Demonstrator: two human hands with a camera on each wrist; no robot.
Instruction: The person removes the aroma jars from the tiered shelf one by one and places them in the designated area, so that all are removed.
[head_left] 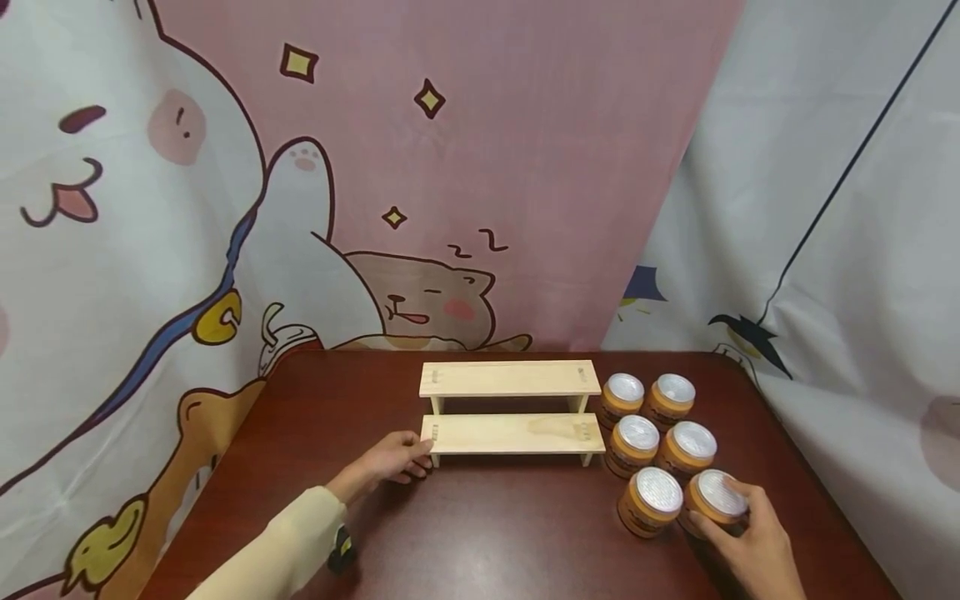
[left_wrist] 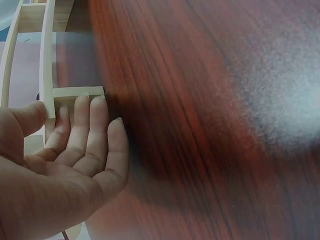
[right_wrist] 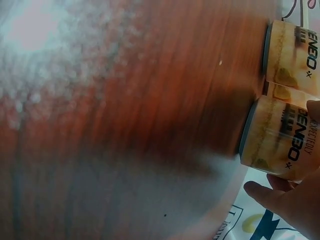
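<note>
A two-tier wooden shelf of pale boards stands in the middle of the dark table. At the left end of its lower board is my left hand. In the left wrist view the left hand has its thumb against the board and its fingertips at the short leg beneath. My right hand holds the nearest right jar by its sides, thumb on the left and fingers on the right. This jar has an orange printed label and a silvery lid.
Several matching jars stand in two columns right of the shelf, including a front left jar beside the held one and a back right jar. A printed cartoon curtain hangs behind the table and along its sides.
</note>
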